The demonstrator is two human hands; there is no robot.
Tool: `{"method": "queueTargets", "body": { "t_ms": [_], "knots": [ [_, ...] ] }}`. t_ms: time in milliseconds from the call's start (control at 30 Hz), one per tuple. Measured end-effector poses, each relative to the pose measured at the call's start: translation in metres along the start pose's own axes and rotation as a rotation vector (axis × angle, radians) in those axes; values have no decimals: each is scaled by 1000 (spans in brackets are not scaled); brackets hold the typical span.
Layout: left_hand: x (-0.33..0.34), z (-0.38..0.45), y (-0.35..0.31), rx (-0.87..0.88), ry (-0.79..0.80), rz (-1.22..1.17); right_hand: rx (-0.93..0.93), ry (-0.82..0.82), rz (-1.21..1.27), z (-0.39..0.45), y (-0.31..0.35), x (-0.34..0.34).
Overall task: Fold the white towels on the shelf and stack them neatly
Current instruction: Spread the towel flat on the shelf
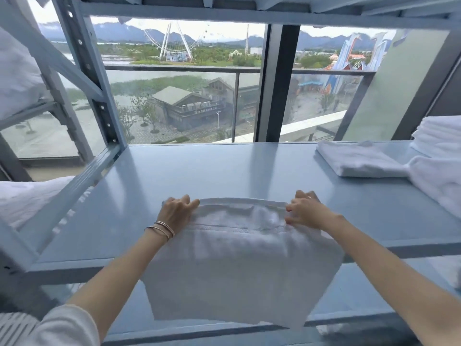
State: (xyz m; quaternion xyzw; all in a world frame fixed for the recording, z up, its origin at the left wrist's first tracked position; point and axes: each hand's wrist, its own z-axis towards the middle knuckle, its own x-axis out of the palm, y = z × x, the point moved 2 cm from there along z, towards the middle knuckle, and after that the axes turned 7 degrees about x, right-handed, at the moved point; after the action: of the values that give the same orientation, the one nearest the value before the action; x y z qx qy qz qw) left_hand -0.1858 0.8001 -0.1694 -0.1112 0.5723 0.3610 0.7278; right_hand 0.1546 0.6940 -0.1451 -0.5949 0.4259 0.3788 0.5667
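Observation:
A white towel lies over the front edge of the grey-blue metal shelf, its lower half hanging down past the edge. My left hand grips the towel's far left corner, with bracelets on the wrist. My right hand pinches the far right corner. Both hands rest on the shelf surface. A folded white towel lies flat at the shelf's back right.
More white towels are piled at the right end of the shelf. White linen fills the neighbouring rack on the left, behind a metal upright. A large window stands behind the shelf, and an upper shelf runs overhead.

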Motion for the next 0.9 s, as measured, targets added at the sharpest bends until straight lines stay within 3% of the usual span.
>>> {"method": "queueTargets", "body": {
  "t_ms": [167, 333, 600, 800, 900],
  "knots": [
    [-28, -47, -11, 41, -39, 35, -49, -188, 131, -65, 11, -10],
    [-74, -87, -27, 35, -52, -140, -31, -248, 236, -133, 23, -16],
    [-88, -149, -71, -7, 145, -630, -72, -208, 339, -211, 35, 1],
    [-107, -182, -106, -128, 198, -765, -13, -137, 441, -257, 19, 17],
    [-110, -186, -122, -210, 206, -710, -16, -115, 510, -276, 20, 21]
  ]
}}
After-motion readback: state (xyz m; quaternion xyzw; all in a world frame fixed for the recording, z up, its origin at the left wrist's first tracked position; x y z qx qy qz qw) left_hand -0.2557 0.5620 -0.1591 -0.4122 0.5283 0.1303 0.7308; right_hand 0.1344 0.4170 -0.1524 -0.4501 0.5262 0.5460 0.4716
